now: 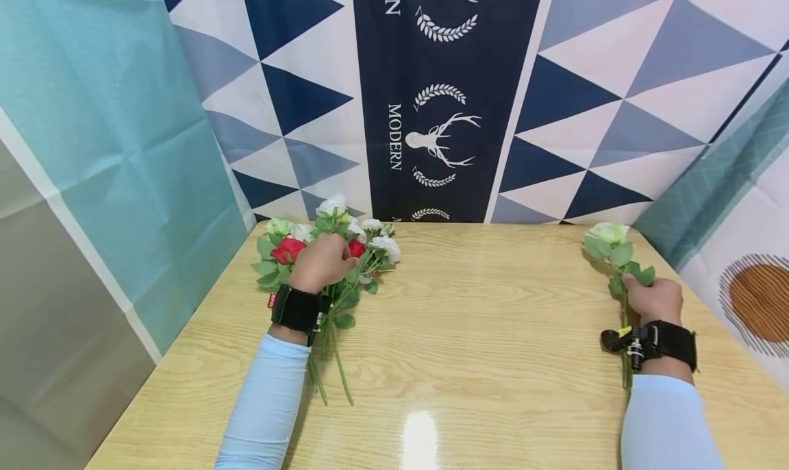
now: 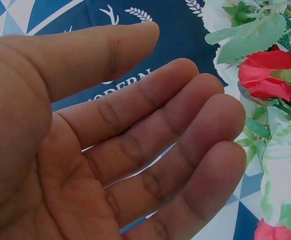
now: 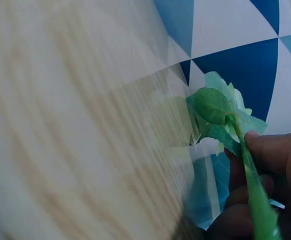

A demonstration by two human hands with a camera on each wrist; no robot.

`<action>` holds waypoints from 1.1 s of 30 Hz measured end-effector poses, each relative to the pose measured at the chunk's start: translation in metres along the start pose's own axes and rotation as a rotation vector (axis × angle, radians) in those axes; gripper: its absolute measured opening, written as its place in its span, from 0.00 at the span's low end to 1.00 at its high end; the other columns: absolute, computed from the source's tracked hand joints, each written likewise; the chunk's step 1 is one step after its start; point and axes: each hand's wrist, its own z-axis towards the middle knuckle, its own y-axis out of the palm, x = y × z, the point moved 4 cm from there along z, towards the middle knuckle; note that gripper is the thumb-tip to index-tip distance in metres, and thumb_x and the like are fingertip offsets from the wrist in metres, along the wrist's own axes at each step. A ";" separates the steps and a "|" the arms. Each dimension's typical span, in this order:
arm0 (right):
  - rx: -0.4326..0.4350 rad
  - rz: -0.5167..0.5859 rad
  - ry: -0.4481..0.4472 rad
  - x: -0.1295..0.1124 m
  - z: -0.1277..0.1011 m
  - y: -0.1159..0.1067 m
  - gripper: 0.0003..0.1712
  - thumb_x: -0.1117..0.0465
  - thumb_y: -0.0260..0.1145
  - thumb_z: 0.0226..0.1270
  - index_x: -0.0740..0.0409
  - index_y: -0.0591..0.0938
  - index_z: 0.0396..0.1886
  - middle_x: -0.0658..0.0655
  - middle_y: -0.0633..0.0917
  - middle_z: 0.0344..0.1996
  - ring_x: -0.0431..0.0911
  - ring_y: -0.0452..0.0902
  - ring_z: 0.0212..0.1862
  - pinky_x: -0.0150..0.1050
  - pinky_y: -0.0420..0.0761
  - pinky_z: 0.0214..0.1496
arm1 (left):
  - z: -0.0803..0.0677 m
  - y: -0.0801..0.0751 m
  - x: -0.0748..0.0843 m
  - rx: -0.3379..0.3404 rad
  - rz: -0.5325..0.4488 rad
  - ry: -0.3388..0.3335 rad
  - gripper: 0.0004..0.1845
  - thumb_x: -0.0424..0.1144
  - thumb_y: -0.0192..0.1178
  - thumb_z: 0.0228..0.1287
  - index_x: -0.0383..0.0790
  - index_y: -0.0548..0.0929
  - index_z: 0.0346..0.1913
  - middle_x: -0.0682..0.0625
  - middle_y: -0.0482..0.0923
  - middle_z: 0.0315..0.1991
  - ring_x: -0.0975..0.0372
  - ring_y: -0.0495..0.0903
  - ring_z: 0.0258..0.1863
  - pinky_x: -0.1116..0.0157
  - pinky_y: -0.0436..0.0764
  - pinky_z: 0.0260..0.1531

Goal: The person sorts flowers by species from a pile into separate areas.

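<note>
left wrist view alone shows left hand [image 2: 118, 150] slack, empty; right hand [image 1: 658, 299] pinches stem [image 3: 258, 200]

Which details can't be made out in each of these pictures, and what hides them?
- Head view: the middle of the flower bunch, covered by the left hand.
- Head view: any print on the red tag, too small to read.
- Left wrist view: much of the flower bunch, cut off by the right edge.
- Right wrist view: the lower end of the single flower's stem, cut off by the bottom edge.
</note>
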 end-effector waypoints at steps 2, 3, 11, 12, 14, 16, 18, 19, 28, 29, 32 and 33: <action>0.008 -0.005 0.007 0.001 0.001 -0.001 0.37 0.43 0.55 0.77 0.80 0.79 0.51 0.78 0.80 0.43 0.45 0.74 0.24 0.40 0.77 0.23 | 0.000 0.000 0.000 -0.002 0.001 0.001 0.32 0.44 0.65 0.73 0.49 0.60 0.12 0.55 0.50 0.13 0.63 0.50 0.13 0.65 0.52 0.19; 0.010 -0.009 0.010 0.001 0.001 -0.001 0.37 0.43 0.56 0.76 0.80 0.79 0.51 0.77 0.80 0.42 0.46 0.74 0.25 0.39 0.77 0.23 | 0.000 0.000 0.000 -0.002 0.001 0.001 0.32 0.44 0.65 0.73 0.49 0.60 0.12 0.55 0.50 0.13 0.63 0.50 0.12 0.65 0.52 0.19; -0.054 -0.069 -0.003 -0.004 -0.003 -0.008 0.30 0.48 0.62 0.74 0.77 0.79 0.47 0.55 0.79 0.17 0.50 0.75 0.23 0.45 0.77 0.24 | 0.000 0.001 -0.003 -0.004 0.004 -0.005 0.32 0.45 0.64 0.74 0.49 0.60 0.12 0.55 0.49 0.13 0.63 0.49 0.12 0.65 0.53 0.19; -0.070 -0.082 -0.005 -0.004 -0.004 -0.009 0.30 0.48 0.63 0.73 0.78 0.78 0.49 0.56 0.79 0.19 0.52 0.75 0.25 0.46 0.77 0.25 | 0.000 0.001 -0.003 -0.005 0.004 -0.004 0.32 0.45 0.64 0.74 0.49 0.60 0.12 0.55 0.49 0.13 0.63 0.49 0.12 0.65 0.53 0.19; -0.089 -0.135 -0.024 -0.006 -0.005 -0.012 0.34 0.49 0.64 0.73 0.82 0.75 0.54 0.67 0.80 0.26 0.59 0.76 0.29 0.49 0.78 0.29 | 0.001 0.001 -0.003 -0.007 0.003 -0.005 0.32 0.45 0.64 0.74 0.49 0.60 0.12 0.55 0.49 0.13 0.63 0.49 0.12 0.65 0.53 0.19; -0.106 -0.183 -0.030 -0.006 -0.006 -0.015 0.40 0.49 0.64 0.72 0.85 0.70 0.61 0.79 0.79 0.40 0.68 0.76 0.38 0.56 0.79 0.36 | 0.001 0.001 -0.003 -0.009 -0.002 -0.007 0.32 0.46 0.64 0.74 0.49 0.60 0.12 0.55 0.49 0.13 0.63 0.49 0.12 0.65 0.52 0.19; -0.115 -0.223 -0.032 -0.006 -0.008 -0.018 0.45 0.50 0.64 0.72 0.86 0.63 0.68 0.87 0.71 0.55 0.76 0.72 0.49 0.63 0.78 0.46 | 0.001 0.001 -0.003 -0.010 -0.006 -0.007 0.32 0.46 0.64 0.74 0.49 0.60 0.12 0.55 0.49 0.13 0.63 0.49 0.13 0.65 0.52 0.19; -0.123 -0.233 -0.027 -0.006 -0.009 -0.019 0.48 0.49 0.65 0.71 0.86 0.59 0.70 0.88 0.66 0.61 0.78 0.68 0.55 0.66 0.75 0.50 | 0.000 0.001 -0.003 -0.011 -0.007 -0.006 0.32 0.46 0.64 0.74 0.49 0.60 0.12 0.55 0.49 0.13 0.63 0.49 0.13 0.65 0.52 0.19; -0.129 -0.247 -0.012 -0.009 -0.020 -0.032 0.44 0.52 0.70 0.66 0.83 0.68 0.67 0.84 0.76 0.55 0.76 0.71 0.50 0.61 0.77 0.41 | 0.000 -0.001 -0.002 -0.004 -0.005 -0.016 0.32 0.46 0.64 0.74 0.49 0.60 0.12 0.55 0.50 0.12 0.63 0.50 0.12 0.65 0.53 0.19; -0.140 -0.252 -0.007 -0.010 -0.021 -0.033 0.40 0.51 0.71 0.65 0.84 0.74 0.60 0.81 0.81 0.46 0.73 0.75 0.45 0.57 0.78 0.37 | 0.000 -0.002 -0.001 -0.002 -0.006 -0.018 0.32 0.46 0.64 0.74 0.49 0.61 0.11 0.55 0.50 0.12 0.63 0.50 0.12 0.65 0.52 0.19; -0.195 -0.288 0.024 -0.014 -0.025 -0.035 0.29 0.47 0.72 0.65 0.75 0.85 0.31 0.63 0.84 0.20 0.59 0.79 0.30 0.47 0.76 0.28 | -0.001 -0.003 -0.001 -0.001 -0.005 -0.015 0.32 0.45 0.64 0.74 0.48 0.61 0.12 0.55 0.50 0.12 0.63 0.50 0.12 0.65 0.52 0.18; -0.218 -0.290 0.038 -0.016 -0.025 -0.035 0.27 0.47 0.72 0.65 0.70 0.86 0.24 0.58 0.84 0.17 0.56 0.78 0.27 0.45 0.75 0.28 | -0.001 -0.003 -0.001 0.000 -0.004 -0.014 0.32 0.45 0.64 0.74 0.49 0.61 0.12 0.55 0.50 0.12 0.63 0.50 0.12 0.65 0.52 0.18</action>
